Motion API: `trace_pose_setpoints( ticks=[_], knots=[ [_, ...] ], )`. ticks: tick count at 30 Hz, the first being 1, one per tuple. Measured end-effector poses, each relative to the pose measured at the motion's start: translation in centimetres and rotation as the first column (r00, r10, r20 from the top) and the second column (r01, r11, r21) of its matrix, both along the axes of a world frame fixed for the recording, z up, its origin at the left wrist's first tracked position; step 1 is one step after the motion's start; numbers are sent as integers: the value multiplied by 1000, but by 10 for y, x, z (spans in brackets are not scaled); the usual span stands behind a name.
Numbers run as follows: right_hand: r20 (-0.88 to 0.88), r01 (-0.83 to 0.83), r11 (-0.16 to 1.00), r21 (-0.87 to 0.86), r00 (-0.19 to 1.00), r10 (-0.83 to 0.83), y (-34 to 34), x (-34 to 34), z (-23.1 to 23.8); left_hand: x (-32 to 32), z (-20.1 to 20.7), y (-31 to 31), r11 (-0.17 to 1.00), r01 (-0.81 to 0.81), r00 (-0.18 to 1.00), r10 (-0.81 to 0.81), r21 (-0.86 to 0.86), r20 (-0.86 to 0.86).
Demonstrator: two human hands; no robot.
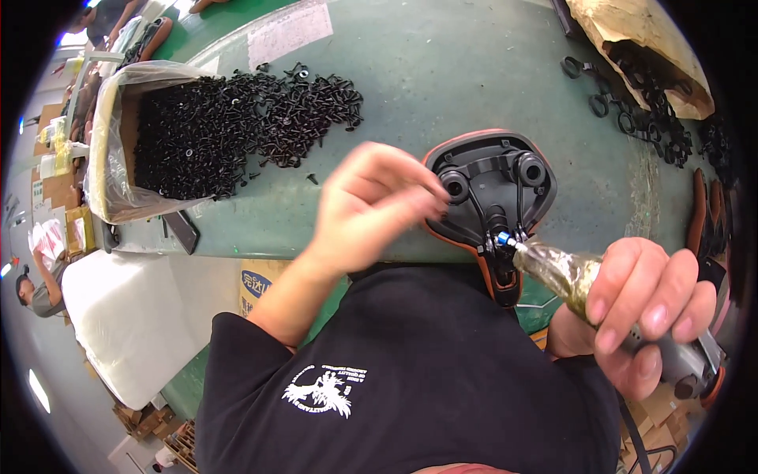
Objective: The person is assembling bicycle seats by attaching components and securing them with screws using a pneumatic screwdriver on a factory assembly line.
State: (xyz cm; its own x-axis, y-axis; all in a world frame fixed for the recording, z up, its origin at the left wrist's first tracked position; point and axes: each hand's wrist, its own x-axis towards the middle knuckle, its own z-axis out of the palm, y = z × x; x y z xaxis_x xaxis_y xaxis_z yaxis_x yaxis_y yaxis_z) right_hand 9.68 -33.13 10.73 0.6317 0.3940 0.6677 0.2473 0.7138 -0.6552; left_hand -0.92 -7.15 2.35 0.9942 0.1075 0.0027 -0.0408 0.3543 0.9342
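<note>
Saddle (496, 167) upside down at desk (395, 87) edge, nose (506, 294) overhanging. Right hand (651, 316) grips power driver (564, 276), bit (505, 238) near nose end. Left hand (377, 201) half-curled over saddle's left side; whether holding anything, cannot tell. Rails (476, 207) in place; fastening judged incomplete.

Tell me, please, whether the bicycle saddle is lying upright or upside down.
The saddle is upside down: its rails, normally underneath, face the camera.

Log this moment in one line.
left hand: by upturned saddle | right hand: holding driver, tip at saddle | screws: heaped in and beside box
</note>
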Motion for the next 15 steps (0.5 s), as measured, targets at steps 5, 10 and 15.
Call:
trace_pose_setpoints(
  ticks=[5, 10, 15],
  knots=[
    [81, -93, 995, 34, 993, 90, 6, 4, 6, 2, -1, -46, 887, 247, 969, -236, -391, 75],
    [30, -29, 1000, -11, 999, 30, -4, -2, 2, 14, -5, -51, 956, 248, 966, -231, -158, 117],
    [46, -105, 994, -5, 993, 105, -13, 10, -4, 28, -2, -48, 952, 306, 937, -306, 28, 166]
  ],
)
